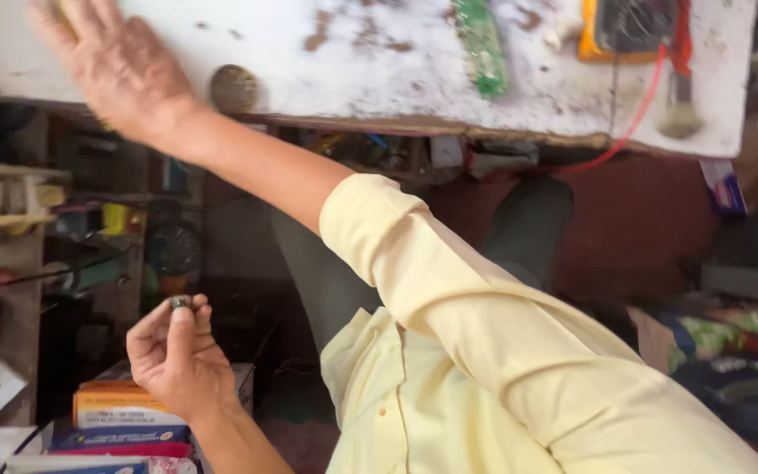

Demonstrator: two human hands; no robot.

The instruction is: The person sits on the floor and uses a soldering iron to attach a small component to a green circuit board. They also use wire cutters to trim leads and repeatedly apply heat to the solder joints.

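Two hands are kept well apart. On the worn white table [379,79] the right hand [116,61] is spread open and flat. Lower down, a small dark ring [180,302] is pinched at the fingertips of the left hand [177,355]. Were that pinch loosened, the ring could be lost among the boxes [120,412] below.

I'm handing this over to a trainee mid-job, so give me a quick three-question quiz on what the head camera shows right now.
1. True or false: the left hand pinches a small round metal part between its fingers.
2. Which of these lies on the white table? A) a green circuit board B) a blue kettle C) a glass bottle
3. Fill in: the right hand reaches over the ____ end of the table as pictured, far from the yellow meter.

Key: 1 true; 2 A; 3 left.
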